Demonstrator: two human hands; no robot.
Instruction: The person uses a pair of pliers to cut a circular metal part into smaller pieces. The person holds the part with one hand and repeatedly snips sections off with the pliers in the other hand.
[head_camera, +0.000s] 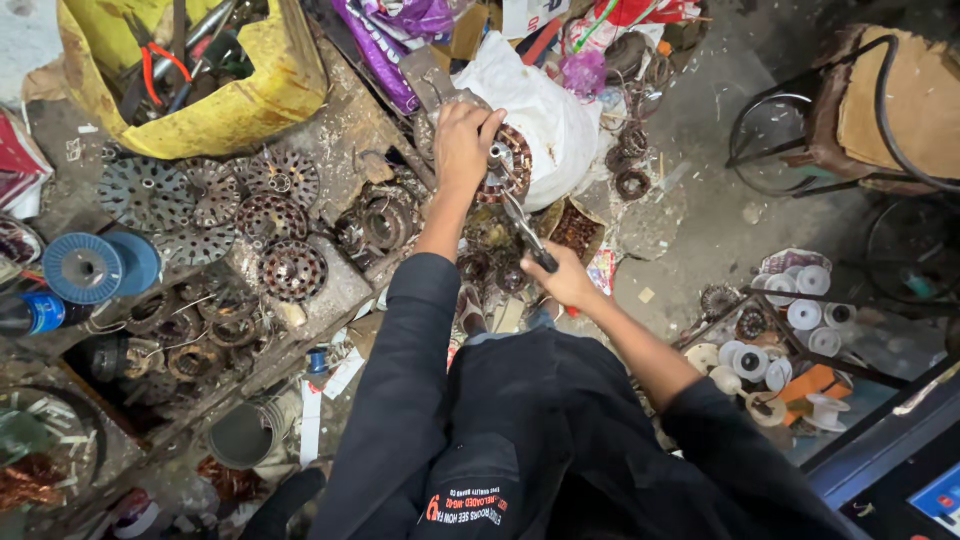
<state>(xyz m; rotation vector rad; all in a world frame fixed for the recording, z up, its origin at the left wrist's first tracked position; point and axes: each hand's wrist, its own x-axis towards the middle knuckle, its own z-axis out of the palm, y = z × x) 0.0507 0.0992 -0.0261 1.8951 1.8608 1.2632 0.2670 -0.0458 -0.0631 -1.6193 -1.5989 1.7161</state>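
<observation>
Head view: looking straight down over a dark-sleeved person at a cluttered workshop floor.
Left hand (465, 140): clamped on top of a round copper-wound motor stator with a metal core (510, 165); fingers curled shut over its upper rim, likely pinning it so it cannot turn or slide.
Stator position: sits against a white cloth sack (555, 115), just beyond the person's knees, between both hands.
Right hand (565, 278): fingers wrapped tight round the dark handle of a slim metal hand tool (525, 230); no gap visible in the grip.
Tool: shaft runs up and left from the right hand, tip at the stator centre, just beside the left hand. Angle suggests levering or driving into the core; exact tip contact too small to tell.
Left side: grimy wooden counter (340, 150) carrying perforated round metal fan covers (215, 195) and more wound coils, well apart from the hands.
Far left: blue wire spool (85, 268) lying on its side.
Top left: yellow bag (250, 90) holding red-handled pliers.
Right side: white plastic bobbins (800, 315) on a low rack, untouched.
</observation>
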